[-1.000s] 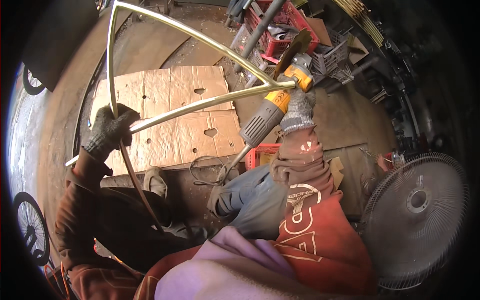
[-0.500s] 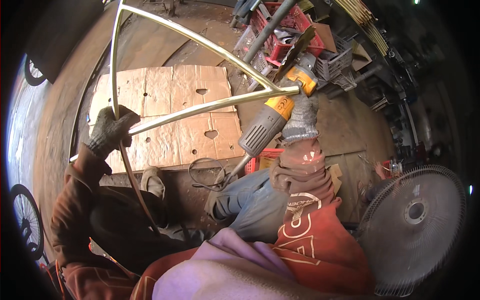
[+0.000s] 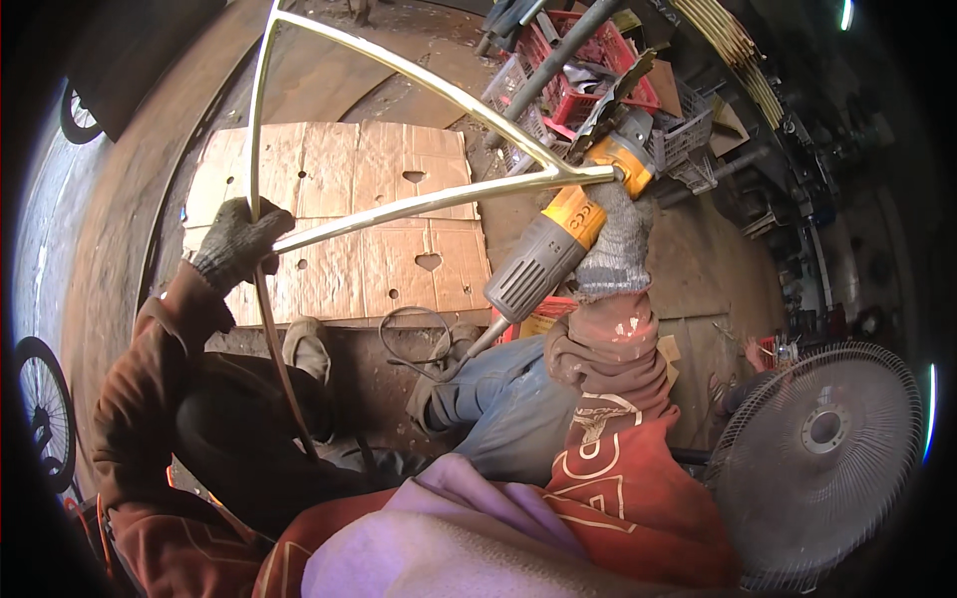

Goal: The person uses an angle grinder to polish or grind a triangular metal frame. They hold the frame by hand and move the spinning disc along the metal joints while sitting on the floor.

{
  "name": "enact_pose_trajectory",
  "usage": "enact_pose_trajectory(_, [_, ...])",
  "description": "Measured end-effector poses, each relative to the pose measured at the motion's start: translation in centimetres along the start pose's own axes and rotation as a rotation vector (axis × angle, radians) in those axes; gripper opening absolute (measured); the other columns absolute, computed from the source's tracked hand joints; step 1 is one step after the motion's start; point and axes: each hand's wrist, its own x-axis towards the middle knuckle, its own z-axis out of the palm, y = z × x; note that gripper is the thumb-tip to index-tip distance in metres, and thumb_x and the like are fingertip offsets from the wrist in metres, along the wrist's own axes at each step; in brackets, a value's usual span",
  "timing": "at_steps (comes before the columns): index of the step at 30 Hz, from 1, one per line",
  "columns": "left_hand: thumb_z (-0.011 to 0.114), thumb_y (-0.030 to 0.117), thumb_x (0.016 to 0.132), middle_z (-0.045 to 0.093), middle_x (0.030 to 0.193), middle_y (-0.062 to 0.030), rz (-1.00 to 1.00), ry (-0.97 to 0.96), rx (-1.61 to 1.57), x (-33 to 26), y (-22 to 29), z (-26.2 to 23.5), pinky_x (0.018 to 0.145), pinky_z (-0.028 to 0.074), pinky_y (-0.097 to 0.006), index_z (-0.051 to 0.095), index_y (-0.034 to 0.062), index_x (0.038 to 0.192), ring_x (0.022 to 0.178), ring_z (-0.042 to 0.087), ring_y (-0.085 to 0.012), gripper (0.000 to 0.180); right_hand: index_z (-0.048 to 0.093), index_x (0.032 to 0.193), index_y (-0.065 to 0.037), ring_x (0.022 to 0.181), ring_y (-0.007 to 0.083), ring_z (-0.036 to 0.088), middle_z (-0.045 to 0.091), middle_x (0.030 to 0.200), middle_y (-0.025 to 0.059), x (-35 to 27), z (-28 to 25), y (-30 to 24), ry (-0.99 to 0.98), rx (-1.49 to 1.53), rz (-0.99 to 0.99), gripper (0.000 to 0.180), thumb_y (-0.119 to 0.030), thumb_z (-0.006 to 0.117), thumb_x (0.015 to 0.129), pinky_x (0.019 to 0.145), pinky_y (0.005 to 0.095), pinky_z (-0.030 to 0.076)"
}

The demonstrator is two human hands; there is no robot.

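A triangular frame of shiny, brass-coloured metal tubes (image 3: 399, 207) slants across the view. My left hand (image 3: 239, 239), in a dark knit glove, is closed around it where the lower tube meets the upright one. A yellow and grey angle grinder (image 3: 543, 259) is gripped by my right hand (image 3: 618, 234) in a grey glove, close to the tool's yellow head. The frame's right end reaches the grinder head and my right glove; whether it touches the tool I cannot tell. The fingers of my right hand are mostly hidden behind the grinder.
Flattened cardboard (image 3: 379, 259) lies on the floor beneath the frame. Red crates (image 3: 563, 60) with scrap stand at the far right, beside a bundle of brass-coloured rods (image 3: 733, 50). A large round fan (image 3: 812, 468) is at my near right. The grinder's cord (image 3: 414, 309) loops by my feet.
The view has shifted slightly, so the frame, grinder and both hands appear a little further right. Both hands keep the same holds.
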Motion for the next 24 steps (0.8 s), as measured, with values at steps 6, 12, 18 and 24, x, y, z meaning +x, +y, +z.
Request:
enact_pose_trajectory(6, [0.069, 0.027, 0.093, 0.059, 0.061, -0.0052, -0.016, -0.026, 0.017, 0.0, -0.2, 0.2, 0.043, 0.047, -0.030, 0.069, -0.0007, 0.086, 0.047, 0.060, -0.0148, 0.029, 0.059, 0.123, -0.006, 0.083, 0.0254, 0.072, 0.067, 0.106, 0.0092, 0.2, -0.5, -0.5, 0.009, -0.026, 0.045, 0.050, 0.000, 0.081, 0.078, 0.072, 0.0412, 0.065])
enact_pose_trajectory(12, [0.068, 0.033, 0.092, 0.060, 0.059, -0.0062, -0.035, -0.058, 0.050, -0.3, -0.1, 0.2, 0.043, 0.044, -0.030, 0.069, -0.0002, 0.082, 0.048, 0.059, -0.0144, 0.035, 0.059, 0.125, -0.007, 0.087, 0.0260, 0.072, 0.067, 0.108, 0.0092, -0.5, -0.1, -1.0, -0.024, 0.062, 0.059, 0.053, -0.001, 0.081, 0.077, 0.074, 0.0424, 0.065])
enact_pose_trajectory(18, [0.070, 0.035, 0.090, 0.065, 0.064, -0.0122, -0.071, -0.111, 0.045, 0.3, -0.6, 0.4, 0.043, 0.049, -0.032, 0.069, -0.0067, 0.093, 0.052, 0.065, -0.0189, 0.041, 0.060, 0.124, -0.007, 0.086, 0.0240, 0.071, 0.068, 0.110, 0.0087, -1.7, 2.4, -1.9, -0.041, 0.132, 0.081, 0.054, -0.004, 0.085, 0.076, 0.073, 0.0391, 0.064])
enact_pose_trajectory(24, [0.070, 0.032, 0.091, 0.063, 0.065, -0.0098, -0.008, -0.089, -0.037, 1.0, 0.0, 0.5, 0.044, 0.050, -0.032, 0.068, -0.0050, 0.089, 0.052, 0.065, -0.0185, 0.037, 0.063, 0.121, -0.005, 0.087, 0.0236, 0.073, 0.070, 0.105, 0.0091, -1.7, 2.4, -2.5, -0.046, 0.130, 0.054, 0.043, -0.002, 0.081, 0.081, 0.073, 0.0374, 0.064])
